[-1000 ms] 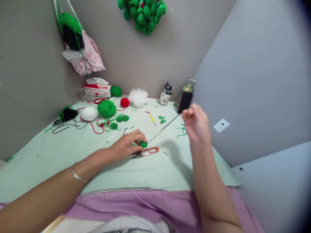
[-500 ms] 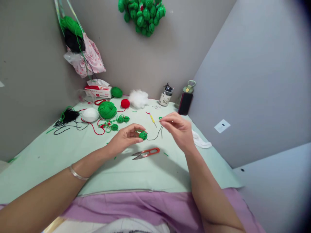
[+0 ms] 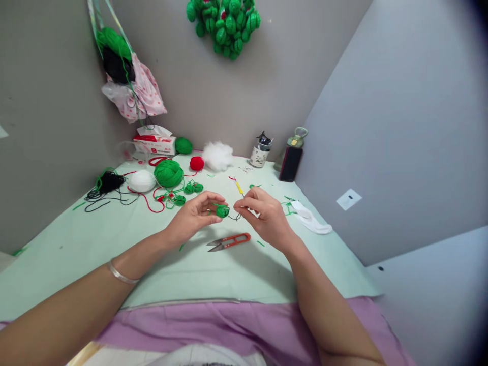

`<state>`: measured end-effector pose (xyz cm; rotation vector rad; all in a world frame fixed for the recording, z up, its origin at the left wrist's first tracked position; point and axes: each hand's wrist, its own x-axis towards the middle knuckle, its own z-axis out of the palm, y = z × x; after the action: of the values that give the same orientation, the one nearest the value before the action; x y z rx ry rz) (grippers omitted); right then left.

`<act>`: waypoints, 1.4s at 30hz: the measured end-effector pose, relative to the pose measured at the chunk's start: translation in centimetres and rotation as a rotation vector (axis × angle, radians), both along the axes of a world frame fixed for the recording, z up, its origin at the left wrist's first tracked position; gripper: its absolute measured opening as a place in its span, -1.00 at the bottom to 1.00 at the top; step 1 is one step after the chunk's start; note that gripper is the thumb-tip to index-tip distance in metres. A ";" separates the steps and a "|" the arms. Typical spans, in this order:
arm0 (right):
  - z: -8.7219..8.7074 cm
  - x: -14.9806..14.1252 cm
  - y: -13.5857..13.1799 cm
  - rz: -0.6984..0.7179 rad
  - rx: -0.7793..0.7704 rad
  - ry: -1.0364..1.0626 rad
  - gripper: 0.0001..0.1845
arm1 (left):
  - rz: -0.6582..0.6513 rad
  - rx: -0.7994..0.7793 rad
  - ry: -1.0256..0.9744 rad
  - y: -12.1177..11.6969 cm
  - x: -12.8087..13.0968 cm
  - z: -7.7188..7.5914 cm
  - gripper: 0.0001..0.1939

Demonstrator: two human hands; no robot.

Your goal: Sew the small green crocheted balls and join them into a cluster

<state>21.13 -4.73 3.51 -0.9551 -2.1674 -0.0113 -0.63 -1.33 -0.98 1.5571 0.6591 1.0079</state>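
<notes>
My left hand [image 3: 197, 211] holds a small green crocheted ball [image 3: 222, 211] with black stitching between its thumb and fingers. A short length of black yarn [image 3: 234, 218] runs from the ball to my right hand [image 3: 267, 213], whose thumb and fingertips are pinched on it. Whether a needle is in that pinch, I cannot tell. Below both hands, orange-handled thread snips [image 3: 229, 241] lie on the table with their blades to the left. A yellow-handled crochet hook [image 3: 239, 187] lies just beyond my right hand, its tip partly hidden by my fingers.
Green yarn [image 3: 169, 173], white yarn [image 3: 142, 180], red yarn [image 3: 196, 163] and a black yarn tangle [image 3: 110, 181] lie behind on the left. White stuffing [image 3: 218, 155] sits at the back. A phone [image 3: 291, 164] leans at the right, near white cloth [image 3: 310, 218].
My right hand has come left and down, close to the ball, and the black yarn between them spans less. The ball has turned slightly in my left hand.
</notes>
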 end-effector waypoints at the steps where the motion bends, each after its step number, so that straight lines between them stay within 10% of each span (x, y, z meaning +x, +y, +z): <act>1: 0.0 0.0 0.0 0.000 0.000 -0.009 -0.85 | 0.003 0.001 0.003 0.0 0.0 0.0 -0.64; 15: -0.2 -0.4 -0.4 0.013 -0.012 -0.064 -0.83 | 0.112 0.175 0.064 -0.3 0.2 -0.1 -0.71; 27: -0.6 -0.6 0.8 0.095 -0.480 0.283 -0.90 | 0.038 -0.021 -0.059 -0.5 0.4 -0.1 -0.60; 42: 0.2 -0.5 -0.3 0.038 -0.388 0.206 -0.88 | 0.106 0.100 -0.012 -0.4 0.4 0.0 -0.63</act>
<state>20.65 -5.02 3.75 -1.0754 -2.0313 0.5200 -0.27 -1.76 -0.93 1.6151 0.6985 1.1435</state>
